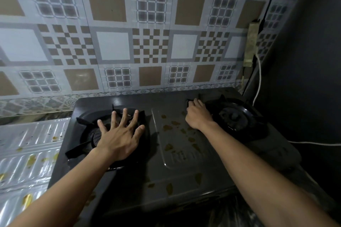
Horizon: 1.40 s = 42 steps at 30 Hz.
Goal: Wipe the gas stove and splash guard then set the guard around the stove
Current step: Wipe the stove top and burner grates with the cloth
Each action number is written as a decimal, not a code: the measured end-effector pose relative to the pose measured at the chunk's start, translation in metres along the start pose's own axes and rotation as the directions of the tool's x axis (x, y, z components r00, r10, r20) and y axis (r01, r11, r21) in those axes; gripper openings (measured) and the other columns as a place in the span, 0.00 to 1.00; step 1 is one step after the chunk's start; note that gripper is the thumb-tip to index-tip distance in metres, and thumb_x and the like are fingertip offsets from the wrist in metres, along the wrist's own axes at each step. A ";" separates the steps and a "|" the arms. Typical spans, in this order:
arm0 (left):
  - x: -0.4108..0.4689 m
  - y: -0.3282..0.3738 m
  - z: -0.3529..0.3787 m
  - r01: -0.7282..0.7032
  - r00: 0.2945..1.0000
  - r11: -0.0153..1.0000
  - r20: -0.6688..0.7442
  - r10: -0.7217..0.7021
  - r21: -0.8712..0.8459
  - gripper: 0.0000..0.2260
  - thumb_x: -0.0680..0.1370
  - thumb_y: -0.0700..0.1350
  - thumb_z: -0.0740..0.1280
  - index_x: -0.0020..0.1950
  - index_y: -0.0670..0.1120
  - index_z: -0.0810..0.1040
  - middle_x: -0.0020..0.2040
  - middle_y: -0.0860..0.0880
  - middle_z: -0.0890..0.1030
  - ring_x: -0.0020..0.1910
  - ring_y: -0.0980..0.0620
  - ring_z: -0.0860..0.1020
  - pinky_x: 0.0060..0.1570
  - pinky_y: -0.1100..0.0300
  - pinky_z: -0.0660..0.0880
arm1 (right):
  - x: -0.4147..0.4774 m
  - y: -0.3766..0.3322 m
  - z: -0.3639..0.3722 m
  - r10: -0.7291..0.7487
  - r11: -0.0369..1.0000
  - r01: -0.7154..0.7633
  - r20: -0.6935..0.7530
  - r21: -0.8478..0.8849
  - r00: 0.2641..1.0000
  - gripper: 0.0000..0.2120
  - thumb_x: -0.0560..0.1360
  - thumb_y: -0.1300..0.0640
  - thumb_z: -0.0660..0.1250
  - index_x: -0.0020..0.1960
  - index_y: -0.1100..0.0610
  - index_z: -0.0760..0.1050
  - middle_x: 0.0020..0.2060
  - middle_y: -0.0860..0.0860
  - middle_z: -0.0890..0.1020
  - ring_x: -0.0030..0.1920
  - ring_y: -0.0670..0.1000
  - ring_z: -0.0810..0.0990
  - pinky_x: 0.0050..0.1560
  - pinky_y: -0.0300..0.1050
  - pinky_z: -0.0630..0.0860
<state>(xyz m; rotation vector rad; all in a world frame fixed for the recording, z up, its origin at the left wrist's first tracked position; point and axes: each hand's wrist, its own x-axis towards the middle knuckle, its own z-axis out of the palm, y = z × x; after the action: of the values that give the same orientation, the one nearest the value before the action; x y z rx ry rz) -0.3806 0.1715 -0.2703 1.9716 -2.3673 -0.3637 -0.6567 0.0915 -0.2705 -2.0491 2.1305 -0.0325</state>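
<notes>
A dark two-burner gas stove sits against the tiled wall, its middle panel spotted with brownish stains. My left hand hovers with fingers spread over the left burner's pan support. My right hand is closed on a prong of the right burner's pan support, at its left side. A shiny foil splash guard, also stained, lies flat on the counter left of the stove.
The patterned tile wall stands right behind the stove. A dark wall closes the right side, with a white cable running down it and across behind the stove. A taped strip hangs in the corner.
</notes>
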 end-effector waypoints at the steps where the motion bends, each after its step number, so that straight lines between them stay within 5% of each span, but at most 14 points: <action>1: -0.001 0.000 0.001 0.002 1.000 1.000 0.000 -0.002 -0.003 0.28 0.80 0.63 0.40 0.79 0.59 0.36 0.81 0.49 0.36 0.77 0.39 0.33 0.69 0.28 0.36 | -0.005 -0.003 0.002 -0.013 1.000 0.014 -0.020 0.010 1.000 0.25 0.83 0.57 0.52 0.78 0.62 0.54 0.79 0.61 0.52 0.78 0.60 0.50 0.78 0.54 0.50; 17: -0.005 0.003 -0.002 -0.037 0.998 0.999 -0.045 0.036 -0.009 0.27 0.83 0.58 0.42 0.81 0.53 0.41 0.81 0.48 0.40 0.79 0.47 0.38 0.71 0.31 0.37 | -0.074 -0.096 0.037 -0.413 0.904 0.420 -0.098 0.074 0.905 0.23 0.83 0.60 0.52 0.78 0.61 0.57 0.79 0.58 0.55 0.79 0.54 0.50 0.78 0.52 0.48; 33: -0.021 0.008 -0.003 -0.097 0.995 0.994 0.012 0.098 -0.058 0.29 0.83 0.61 0.43 0.81 0.52 0.44 0.81 0.49 0.38 0.80 0.46 0.41 0.73 0.32 0.41 | -0.084 0.023 0.010 -0.004 0.991 0.011 -0.051 0.132 0.999 0.23 0.85 0.57 0.48 0.79 0.60 0.52 0.80 0.56 0.50 0.80 0.54 0.47 0.78 0.50 0.46; 42: -0.019 0.004 0.003 -0.121 0.993 0.992 -0.007 0.121 -0.027 0.28 0.83 0.60 0.43 0.81 0.50 0.45 0.81 0.47 0.40 0.80 0.44 0.40 0.73 0.33 0.41 | -0.149 -0.087 0.041 -0.264 0.953 0.275 -0.094 0.131 0.960 0.23 0.84 0.57 0.51 0.78 0.60 0.57 0.80 0.55 0.54 0.79 0.53 0.49 0.78 0.50 0.48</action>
<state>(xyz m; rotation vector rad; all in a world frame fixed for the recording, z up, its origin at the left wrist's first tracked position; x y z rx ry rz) -0.3812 0.1907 -0.2699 1.8045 -2.4499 -0.3830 -0.5602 0.2396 -0.2809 -2.2668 1.8113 -0.2965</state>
